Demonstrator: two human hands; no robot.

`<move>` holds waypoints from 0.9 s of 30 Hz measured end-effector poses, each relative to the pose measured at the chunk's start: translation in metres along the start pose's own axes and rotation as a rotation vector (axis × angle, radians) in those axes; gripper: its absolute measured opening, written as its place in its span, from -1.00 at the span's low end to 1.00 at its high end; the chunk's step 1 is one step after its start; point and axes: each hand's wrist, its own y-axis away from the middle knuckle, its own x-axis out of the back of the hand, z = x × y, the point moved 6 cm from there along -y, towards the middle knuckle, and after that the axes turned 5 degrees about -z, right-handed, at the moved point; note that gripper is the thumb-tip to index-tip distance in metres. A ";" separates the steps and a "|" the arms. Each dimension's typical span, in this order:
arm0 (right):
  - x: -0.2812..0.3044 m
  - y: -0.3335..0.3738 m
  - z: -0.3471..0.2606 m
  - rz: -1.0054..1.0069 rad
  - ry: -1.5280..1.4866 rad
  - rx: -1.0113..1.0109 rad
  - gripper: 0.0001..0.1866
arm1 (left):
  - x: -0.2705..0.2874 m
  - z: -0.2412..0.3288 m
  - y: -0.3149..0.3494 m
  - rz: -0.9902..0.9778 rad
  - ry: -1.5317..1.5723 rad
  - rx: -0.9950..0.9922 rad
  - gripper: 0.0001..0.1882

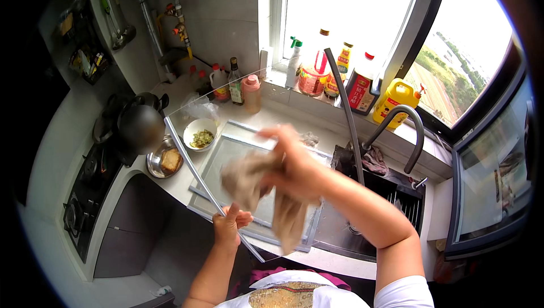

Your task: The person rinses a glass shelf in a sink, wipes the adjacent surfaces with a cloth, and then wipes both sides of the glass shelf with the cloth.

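Kitchen window above white desk and dark sink; left grip holds a tilted glass pane, right grip clutches a blurred beige cloth.

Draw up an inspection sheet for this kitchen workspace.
Surface: pale counter, with a framed panel lying on it.
Things in hand: clear pane with edge strips, held tilted over the panel; beige cloth, motion-blurred.
Clutter: white bowl and metal bowl, both holding food; bottles by the window.
Left hand: holds the pane's edge.
Right hand: grips the cloth.
Cables: nothing seen for certain.
Surroundings: sink, faucet, stove; window open.
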 end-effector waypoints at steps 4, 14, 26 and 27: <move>0.076 -0.001 -0.001 0.772 1.029 0.172 -0.55 | -0.006 0.008 0.007 0.007 -0.066 0.026 -0.45; -0.065 0.020 0.024 0.209 0.996 0.356 -0.46 | -0.030 -0.009 0.005 -0.082 -0.076 0.138 -0.47; 0.052 -0.015 0.035 0.673 1.088 0.025 -0.51 | -0.055 -0.009 0.016 -0.127 -0.064 0.140 -0.52; 0.019 -0.025 0.028 0.568 1.072 0.115 -0.52 | -0.053 -0.009 0.016 -0.097 -0.081 0.140 -0.51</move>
